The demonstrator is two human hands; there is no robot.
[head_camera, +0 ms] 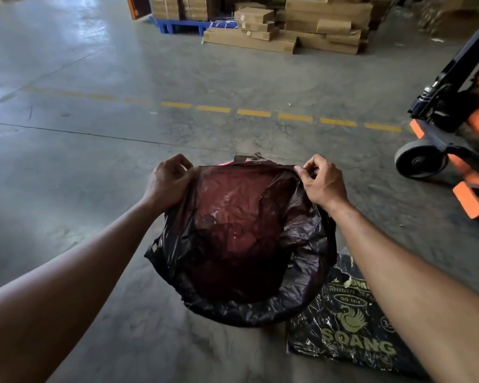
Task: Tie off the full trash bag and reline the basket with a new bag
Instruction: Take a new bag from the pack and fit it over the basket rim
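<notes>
Down on the concrete floor [80,150], the left hand [168,183] is gripping the far left edge of a thin black bag [233,222], its fingers curled tight around a bunch of the plastic. That bag is hanging open over a red basket [224,163], which is glowing dark red through the film; the near side of the bag is already lying folded over the rim, while the far edge is being held taut between the two hands, above the basket's far rim. A scrap of dark material is poking up just behind that stretched edge. On the other side the right hand [322,181] is pinching the far right edge, thumb and forefinger closed on the plastic and the other fingers tucked in. Beside the basket, under the right forearm, a black printed pack [343,327] with gold lettering is lying flat on the floor. Further right an orange pallet jack [454,128] is standing, well apart from the basket. Stacked cardboard boxes [288,26] are sitting far behind.
</notes>
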